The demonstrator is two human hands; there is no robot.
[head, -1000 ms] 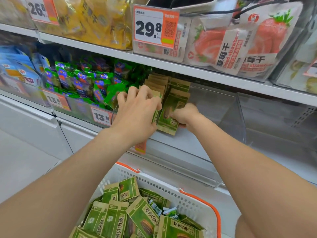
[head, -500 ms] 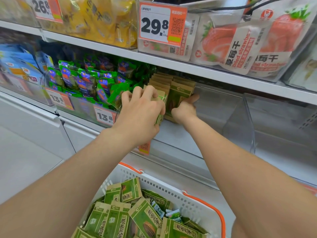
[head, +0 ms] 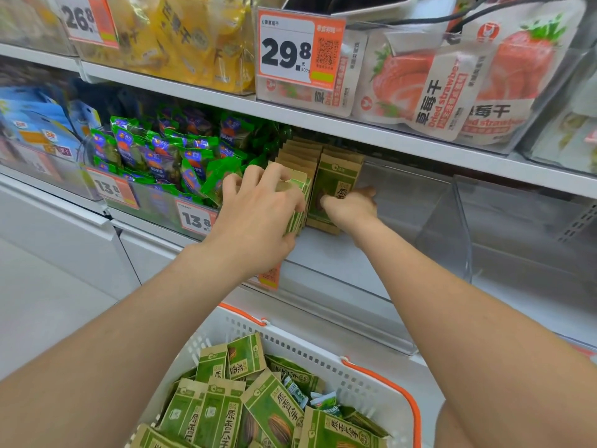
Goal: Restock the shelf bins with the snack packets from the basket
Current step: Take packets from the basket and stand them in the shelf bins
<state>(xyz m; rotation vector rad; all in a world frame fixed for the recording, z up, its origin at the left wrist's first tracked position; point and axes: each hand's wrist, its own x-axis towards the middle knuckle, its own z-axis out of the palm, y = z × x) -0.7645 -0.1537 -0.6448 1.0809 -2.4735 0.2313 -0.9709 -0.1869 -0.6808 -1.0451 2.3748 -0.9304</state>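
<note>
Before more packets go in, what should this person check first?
1. Left hand grips its green packet stack: ok.
2. Right hand holds the front packet of the right row: ok.
3. Rows stand upright in the clear bin: ok.
4. Free space in the bin, right of the rows: ok.
5. Packets waiting in the basket: ok.
6. Depth behind the rows: cannot tell.

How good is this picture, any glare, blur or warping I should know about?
Head view: light is even and soft, dim only under the shelf behind the green packets. Head view: pale reflections haze the clear bin wall. Head view: the 29.8 price tag is sharp, the blue packs at the left edge smeared. Head view: wide-angle stretch swells the forearms.
</note>
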